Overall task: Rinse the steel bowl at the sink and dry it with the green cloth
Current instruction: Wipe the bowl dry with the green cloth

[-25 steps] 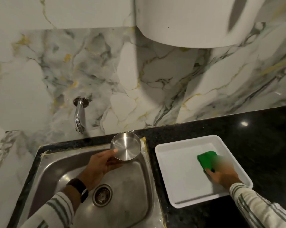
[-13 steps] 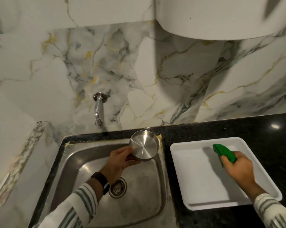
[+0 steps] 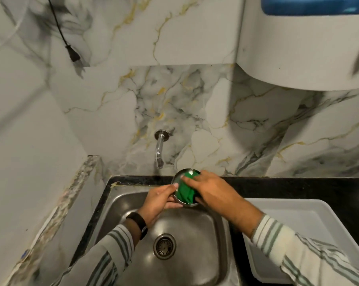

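Observation:
The small steel bowl (image 3: 177, 178) is held tilted above the back of the steel sink (image 3: 203, 244), its opening facing me. My left hand (image 3: 161, 200) grips its left rim and underside. The green cloth (image 3: 184, 191) is bunched inside the bowl. My right hand (image 3: 209, 189) presses the cloth into the bowl from the right, fingers over the rim. Most of the bowl's inside is hidden by the cloth and my fingers.
A chrome tap (image 3: 159, 149) juts from the marble wall just left of the bowl, with no water running. A white tray (image 3: 310, 230) lies on the black counter (image 3: 298, 187) right of the sink. A white appliance (image 3: 298, 48) hangs upper right; a black cord (image 3: 71, 52) dangles upper left.
My right hand lifted the green cloth off the white tray and carried it left into the bowl. The left hand kept hold of the bowl over the sink. The view tilted up.

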